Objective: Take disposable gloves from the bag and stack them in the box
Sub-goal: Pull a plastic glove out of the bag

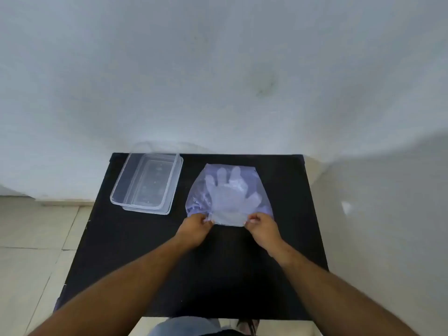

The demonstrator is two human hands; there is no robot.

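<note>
On a black table (278,275) set against a pale wall (218,69), we see two bare forearms reaching forward from the bottom of the view toward a clear plastic bag (260,190). No brand name, label or readable writing shows on anything here.

The bag lies flat on the far right part of the tabletop. Through its film we can make out a translucent disposable glove (229,190), fingers spread and pointing away from us toward the wall. It sits inside or right at the bag's near opening; we cannot tell whether it is one glove or a thin pile.

Our left hand (195,227) is curled, its fingertips pinched on the near left edge of the plastic. Our right hand (263,229) mirrors it, fingers bent and pinched on the near right edge. Both hands grip thin film at the bag's mouth, though we cannot tell whether each holds the bag, the glove's cuff, or both together.

To the left of the bag, apart from it, a clear rectangular box (116,195) stands open on the table's far left corner, with nothing visible inside. A light tiled floor (29,238) shows beyond the table's left side.
</note>
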